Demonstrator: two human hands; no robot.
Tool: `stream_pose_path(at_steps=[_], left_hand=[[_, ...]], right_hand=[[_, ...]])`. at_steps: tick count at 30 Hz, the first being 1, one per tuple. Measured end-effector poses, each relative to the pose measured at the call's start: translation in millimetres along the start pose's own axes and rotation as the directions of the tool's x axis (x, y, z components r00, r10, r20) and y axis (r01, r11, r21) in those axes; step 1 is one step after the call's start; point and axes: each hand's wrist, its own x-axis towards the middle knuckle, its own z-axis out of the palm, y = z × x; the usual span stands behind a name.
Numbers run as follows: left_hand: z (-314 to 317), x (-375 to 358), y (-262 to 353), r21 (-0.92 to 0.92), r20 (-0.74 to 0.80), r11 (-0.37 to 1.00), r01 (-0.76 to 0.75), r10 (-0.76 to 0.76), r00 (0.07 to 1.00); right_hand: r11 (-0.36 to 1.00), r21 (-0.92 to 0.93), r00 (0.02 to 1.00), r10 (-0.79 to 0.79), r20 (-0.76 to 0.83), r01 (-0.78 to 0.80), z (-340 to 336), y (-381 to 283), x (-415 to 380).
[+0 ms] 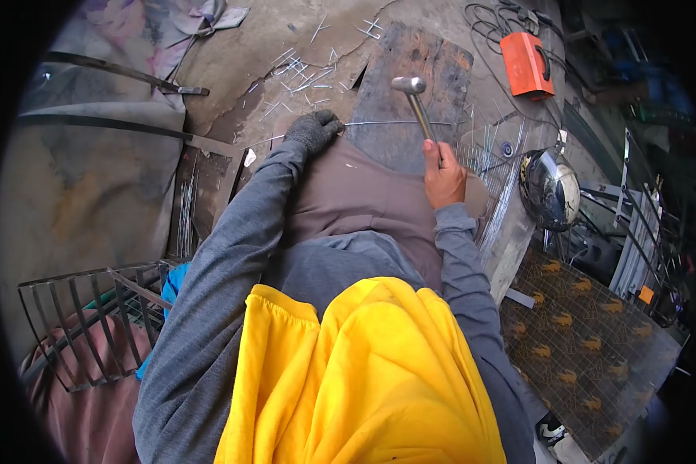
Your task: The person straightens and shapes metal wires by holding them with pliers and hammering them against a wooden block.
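Steel hammer [414, 97] gripped in bare right hand [443, 175]; knit-gloved left hand [312, 130] fingers pinning thin wire [394, 123].

Single view: head-worn camera, looking steeply down and forward over the wearer's own torso. Close range, fisheye, dark rounded corners; dark metal plate [410, 93] at frame top

1. My left hand [314, 130] wears a dark knitted cloth glove; my right hand [443, 176] is bare.
2. I see a hammer [415, 97] with a dull metal head.
3. The wire rod [394, 123] is thin bright metal.
4. The slab [410, 77] looks rough, dark and matt.
5. The helmet [550, 188] is glossy, mirror-like.
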Motion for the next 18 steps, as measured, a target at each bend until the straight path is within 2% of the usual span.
stream_pose_path(at_steps=[1, 2, 4, 7, 11, 13, 15, 18], left_hand=[[-2.0, -0.8, 0.7, 0.003, -0.003, 1.0, -0.002, 0.002, 1.0], [-3.2, -2.2, 2.6, 0.023, -0.003, 1.0, -0.002, 0.002, 1.0], [-3.8, -2.3, 8.0, 0.04, -0.001, 0.999, -0.015, 0.015, 1.0], [-8.3, -2.6, 11.9, -0.005, 0.051, 1.0, 0.012, -0.012, 0.999], [-3.0, -6.0, 10.0, -0.023, 0.02, 0.997, 0.071, -0.071, 0.997], [-1.5, -4.9, 4.0, -0.017, 0.012, 0.996, 0.085, -0.085, 0.996], [2.0, -3.5, -2.4, -0.028, -0.002, 0.998, 0.06, -0.06, 0.998], [-5.1, -8.4, 6.5, -0.046, 0.047, 0.997, 0.069, -0.066, 0.997]], right_hand=[[1.0, -0.024, 0.998, -0.012, 0.069, 0.014, 6.9, 0.5, -1.3], [1.0, -0.023, 0.998, -0.013, 0.065, 0.014, 15.5, 7.1, -0.8], [0.937, -0.349, 0.924, 0.139, 0.355, -0.007, 26.7, 16.1, 3.0], [0.933, -0.359, 0.914, 0.17, 0.367, -0.029, 21.1, 12.8, 2.0], [0.945, -0.316, 0.919, 0.192, 0.343, -0.079, -7.7, 14.4, -11.0], [0.917, -0.367, 0.94, 0.251, 0.23, -0.155, -25.4, 23.5, -17.7], [0.913, -0.36, 0.935, 0.28, 0.216, -0.19, -41.5, 45.5, -23.9], [0.905, -0.263, 0.896, 0.391, 0.209, -0.334, -47.9, 82.6, -36.6]])
